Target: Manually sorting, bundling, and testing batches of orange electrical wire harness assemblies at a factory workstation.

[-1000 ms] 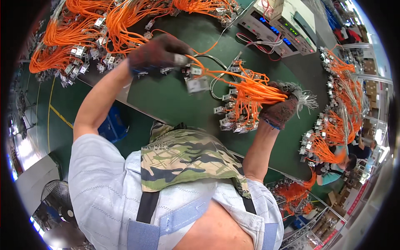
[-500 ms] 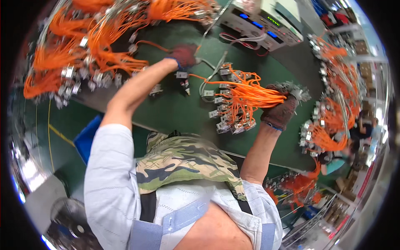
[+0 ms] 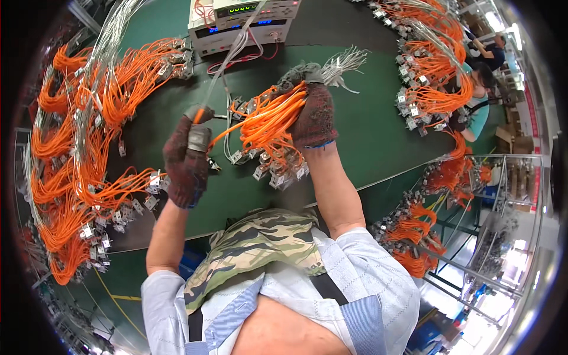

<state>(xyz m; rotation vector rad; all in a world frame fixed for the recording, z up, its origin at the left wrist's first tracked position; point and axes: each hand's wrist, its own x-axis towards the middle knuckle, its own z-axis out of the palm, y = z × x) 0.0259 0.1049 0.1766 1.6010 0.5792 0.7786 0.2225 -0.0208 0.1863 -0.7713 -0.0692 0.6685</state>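
Observation:
My right hand [image 3: 315, 115], in a dark red and grey work glove, is closed around a bundle of orange cables [image 3: 273, 115]. Loose grey-white wire ends [image 3: 346, 64] fan out past its fingers. Small silver metal connectors [image 3: 278, 177] hang at the bundle's lower end, over the green table [image 3: 343, 160]. My left hand [image 3: 188, 157], gloved alike, is pinched on a single orange cable [image 3: 200, 115]. A length of orange also runs from beside this hand toward the bundle. Several thin grey wires pass above the left hand; whether they join its cable I cannot tell.
Many orange cable bundles with metal connectors [image 3: 89, 171] lie along the table's left side. More bundles [image 3: 435, 83] line the right. Bench instruments with lit displays [image 3: 242, 26] stand at the back. A metal rack [image 3: 497, 157] and a co-worker [image 3: 478, 103] are at right.
The view has swung to the right. My left hand, earlier reaching far over the table, is closer to me with the cable upright in it. My right hand keeps the bundle, now nearer the left hand.

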